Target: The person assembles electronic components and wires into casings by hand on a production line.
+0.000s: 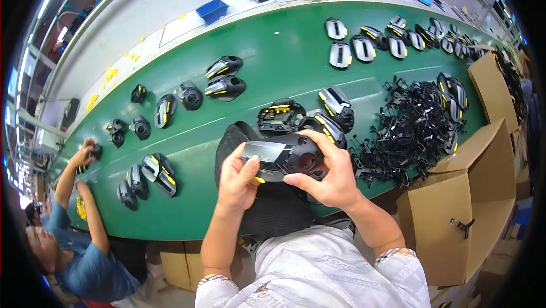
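Bracing opposite ends, apparently for steadiness: left hand (239,182), right hand (334,176), both gripping one curved black-and-silver plastic shell (280,155); tangled black plastic parts (408,132) heaped nearby, seemingly for reach

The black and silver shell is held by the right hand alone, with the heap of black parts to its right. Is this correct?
No: the head view shows both hands on the black and silver shell, the left hand at its silver end, the right hand at its black end. The heap of black parts is to its right.
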Demonstrator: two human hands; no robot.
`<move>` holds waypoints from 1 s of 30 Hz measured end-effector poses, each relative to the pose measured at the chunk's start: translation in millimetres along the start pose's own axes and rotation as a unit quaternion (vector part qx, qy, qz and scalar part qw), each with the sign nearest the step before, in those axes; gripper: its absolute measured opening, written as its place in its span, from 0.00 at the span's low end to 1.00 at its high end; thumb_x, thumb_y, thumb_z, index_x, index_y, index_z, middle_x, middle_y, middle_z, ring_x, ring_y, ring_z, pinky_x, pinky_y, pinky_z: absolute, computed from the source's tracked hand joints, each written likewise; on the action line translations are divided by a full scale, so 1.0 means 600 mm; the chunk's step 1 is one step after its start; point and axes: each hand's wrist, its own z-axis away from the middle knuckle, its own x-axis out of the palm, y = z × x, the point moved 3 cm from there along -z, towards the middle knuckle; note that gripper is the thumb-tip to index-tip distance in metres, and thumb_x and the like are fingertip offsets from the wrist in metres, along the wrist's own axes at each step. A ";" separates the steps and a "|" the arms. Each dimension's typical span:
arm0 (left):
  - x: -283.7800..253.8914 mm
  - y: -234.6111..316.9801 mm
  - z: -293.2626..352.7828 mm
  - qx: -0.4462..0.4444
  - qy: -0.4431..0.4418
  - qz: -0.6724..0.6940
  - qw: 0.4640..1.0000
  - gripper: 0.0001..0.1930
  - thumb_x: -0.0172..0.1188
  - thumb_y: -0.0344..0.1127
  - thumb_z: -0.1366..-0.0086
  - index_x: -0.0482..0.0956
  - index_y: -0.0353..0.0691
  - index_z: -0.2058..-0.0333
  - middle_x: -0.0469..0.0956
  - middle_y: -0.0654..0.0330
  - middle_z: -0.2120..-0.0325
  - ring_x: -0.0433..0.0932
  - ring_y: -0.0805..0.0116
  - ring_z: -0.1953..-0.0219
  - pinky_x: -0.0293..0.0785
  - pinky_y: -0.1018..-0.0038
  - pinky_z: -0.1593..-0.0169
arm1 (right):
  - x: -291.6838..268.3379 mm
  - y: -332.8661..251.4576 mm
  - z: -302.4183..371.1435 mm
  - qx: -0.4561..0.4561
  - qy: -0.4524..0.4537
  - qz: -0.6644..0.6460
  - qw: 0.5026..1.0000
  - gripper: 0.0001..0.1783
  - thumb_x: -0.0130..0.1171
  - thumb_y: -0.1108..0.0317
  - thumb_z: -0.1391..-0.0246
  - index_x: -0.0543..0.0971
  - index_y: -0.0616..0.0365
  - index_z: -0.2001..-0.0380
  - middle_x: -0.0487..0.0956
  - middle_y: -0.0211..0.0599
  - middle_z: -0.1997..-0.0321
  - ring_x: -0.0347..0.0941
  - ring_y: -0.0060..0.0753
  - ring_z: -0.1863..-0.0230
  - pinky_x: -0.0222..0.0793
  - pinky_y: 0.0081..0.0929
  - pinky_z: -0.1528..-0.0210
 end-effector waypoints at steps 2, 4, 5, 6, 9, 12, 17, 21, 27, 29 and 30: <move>-0.004 0.018 -0.020 0.025 -0.005 -0.074 0.997 0.16 0.57 0.29 0.41 0.68 0.32 0.55 0.75 0.57 0.61 0.75 0.73 0.61 0.72 0.79 0.58 | -0.013 -0.006 -0.007 0.011 -0.011 -0.008 1.000 0.36 0.68 0.64 0.58 0.64 0.62 0.47 0.75 0.43 0.58 0.75 0.31 0.59 0.73 0.28 0.58; -0.078 0.065 -0.066 0.022 -0.028 -0.145 0.989 0.15 0.57 0.31 0.41 0.69 0.34 0.56 0.76 0.59 0.64 0.77 0.74 0.65 0.76 0.80 0.68 | -0.045 -0.015 -0.010 -0.045 0.000 0.145 0.988 0.33 0.65 0.62 0.57 0.67 0.61 0.48 0.73 0.44 0.54 0.73 0.37 0.56 0.71 0.31 0.56; -0.021 0.092 -0.104 0.044 0.057 -0.160 0.985 0.14 0.53 0.36 0.38 0.70 0.36 0.56 0.77 0.60 0.65 0.78 0.74 0.66 0.76 0.79 0.69 | -0.072 -0.014 -0.014 -0.069 0.019 0.212 0.975 0.31 0.65 0.62 0.57 0.68 0.61 0.49 0.73 0.44 0.54 0.73 0.39 0.56 0.70 0.31 0.56; -0.044 0.106 -0.154 0.050 0.063 -0.202 0.976 0.15 0.51 0.40 0.36 0.71 0.36 0.57 0.77 0.59 0.66 0.78 0.73 0.66 0.76 0.79 0.68 | -0.107 -0.029 -0.017 -0.047 0.064 0.251 0.965 0.27 0.64 0.64 0.58 0.72 0.59 0.53 0.75 0.43 0.56 0.74 0.38 0.60 0.71 0.30 0.59; -0.092 0.111 -0.302 -0.029 0.054 -0.306 0.950 0.17 0.52 0.43 0.37 0.71 0.34 0.57 0.76 0.56 0.65 0.77 0.68 0.66 0.76 0.76 0.66 | -0.243 -0.018 -0.022 0.002 0.183 0.398 0.899 0.12 0.60 0.69 0.57 0.78 0.59 0.65 0.79 0.40 0.69 0.76 0.35 0.69 0.71 0.30 0.64; -0.132 0.092 -0.388 -0.034 0.142 -0.560 0.815 0.23 0.56 0.46 0.41 0.70 0.29 0.58 0.77 0.49 0.68 0.78 0.60 0.70 0.76 0.67 0.64 | -0.314 0.003 -0.022 0.160 0.140 0.508 0.835 0.10 0.62 0.69 0.60 0.80 0.59 0.70 0.80 0.39 0.73 0.77 0.35 0.70 0.71 0.29 0.65; -0.030 0.063 -0.372 0.343 0.207 -0.880 0.255 0.23 0.61 0.37 0.52 0.69 0.33 0.58 0.73 0.44 0.57 0.74 0.51 0.61 0.72 0.63 0.60 | -0.340 0.028 -0.021 0.210 0.155 0.547 0.796 0.12 0.65 0.68 0.63 0.82 0.59 0.72 0.79 0.38 0.77 0.76 0.36 0.73 0.72 0.28 0.65; 0.073 -0.014 -0.423 0.062 0.054 -0.853 0.515 0.28 0.53 0.58 0.44 0.77 0.32 0.65 0.78 0.45 0.66 0.78 0.51 0.62 0.74 0.59 0.60 | -0.340 0.064 -0.043 0.254 0.116 0.549 0.788 0.10 0.65 0.64 0.63 0.82 0.54 0.74 0.79 0.40 0.72 0.76 0.40 0.66 0.71 0.33 0.60; 0.182 -0.141 -0.465 -0.095 0.058 -0.800 0.590 0.54 0.53 0.76 0.58 0.65 0.28 0.47 0.62 0.45 0.45 0.64 0.48 0.44 0.65 0.61 0.46 | -0.323 0.026 -0.031 -0.044 0.231 0.495 0.836 0.08 0.63 0.71 0.61 0.77 0.59 0.75 0.74 0.40 0.66 0.70 0.43 0.59 0.65 0.33 0.56; 0.194 -0.154 -0.470 -0.105 0.056 -0.795 0.595 0.49 0.58 0.69 0.56 0.65 0.29 0.48 0.59 0.44 0.43 0.61 0.48 0.42 0.65 0.60 0.46 | -0.327 0.029 -0.028 -0.088 0.237 0.494 0.832 0.09 0.62 0.72 0.59 0.74 0.62 0.73 0.75 0.41 0.67 0.72 0.43 0.61 0.66 0.33 0.58; 0.187 -0.158 -0.480 -0.104 0.056 -0.795 0.595 0.49 0.58 0.69 0.56 0.65 0.29 0.48 0.59 0.44 0.43 0.61 0.48 0.42 0.65 0.60 0.46 | -0.325 0.029 -0.029 -0.087 0.260 0.457 0.846 0.09 0.61 0.72 0.57 0.74 0.63 0.72 0.76 0.42 0.68 0.73 0.43 0.64 0.67 0.33 0.59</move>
